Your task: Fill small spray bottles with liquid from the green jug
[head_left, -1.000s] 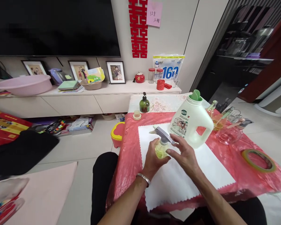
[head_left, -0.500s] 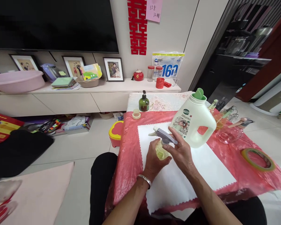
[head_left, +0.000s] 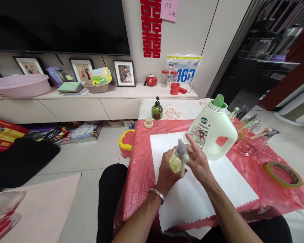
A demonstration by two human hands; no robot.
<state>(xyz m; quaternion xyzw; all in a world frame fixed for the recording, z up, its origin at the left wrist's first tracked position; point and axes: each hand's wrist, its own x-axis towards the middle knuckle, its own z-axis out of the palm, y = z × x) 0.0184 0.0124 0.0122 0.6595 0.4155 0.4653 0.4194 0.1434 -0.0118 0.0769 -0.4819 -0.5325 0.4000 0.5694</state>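
Observation:
A small clear spray bottle (head_left: pixel 175 162) with yellowish liquid stands over the white cloth (head_left: pixel 197 189). My left hand (head_left: pixel 166 172) is wrapped round its body. My right hand (head_left: pixel 197 158) grips its grey trigger head (head_left: pixel 182 156), whose nozzle now points down toward me. A large white detergent jug (head_left: pixel 212 133) with a green cap stands just behind my hands.
The red-covered table (head_left: pixel 139 175) also holds a green pump bottle (head_left: pixel 156 110), a small cream lid (head_left: pixel 148 122), glass jars and tools (head_left: pixel 250 138) at the right, and a tape roll (head_left: pixel 283 173). A yellow-red stool (head_left: pixel 126 142) sits on the floor to the left.
The grey trigger head has turned under my right hand, from pointing left to pointing down toward me. My left hand has kept hold of the bottle's body.

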